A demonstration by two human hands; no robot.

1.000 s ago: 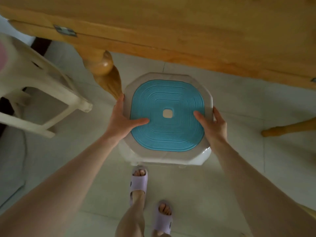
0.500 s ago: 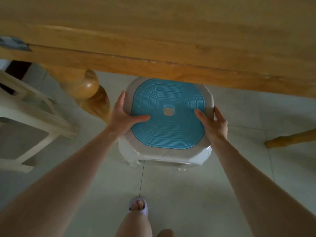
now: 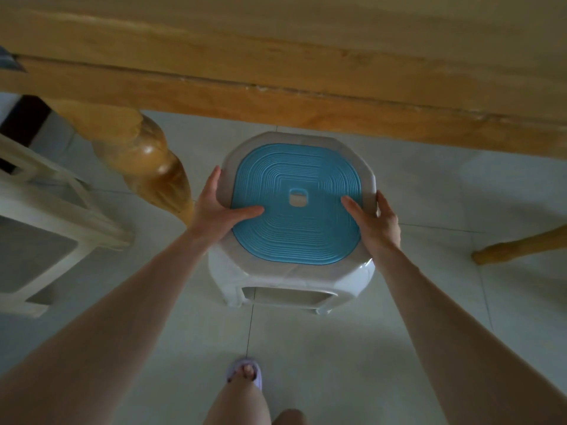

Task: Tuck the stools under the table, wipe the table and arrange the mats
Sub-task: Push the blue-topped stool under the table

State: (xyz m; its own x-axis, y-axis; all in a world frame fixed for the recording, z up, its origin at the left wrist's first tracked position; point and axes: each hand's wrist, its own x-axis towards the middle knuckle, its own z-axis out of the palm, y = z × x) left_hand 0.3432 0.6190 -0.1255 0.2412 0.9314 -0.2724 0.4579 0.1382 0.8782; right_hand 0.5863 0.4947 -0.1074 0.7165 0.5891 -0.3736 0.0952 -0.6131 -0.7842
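A white plastic stool (image 3: 294,280) with a ribbed blue seat pad stands on the tiled floor, its far edge just under the rim of the wooden table (image 3: 276,72). My left hand (image 3: 216,207) grips the stool's left edge, thumb lying on the blue pad. On the opposite edge my right hand (image 3: 376,222) holds it the same way, thumb on the pad and fingers round the rim.
The table's turned wooden leg (image 3: 147,167) stands close to the left of the stool. Another table leg (image 3: 518,243) shows at the right. A cream plastic stool (image 3: 46,204) sits at the far left. My slippered foot (image 3: 245,371) is behind the stool.
The stool has slid forward towards the table, held in both hands. I have stepped closer, so the table edge fills more of the view and the cream stool has shifted left.
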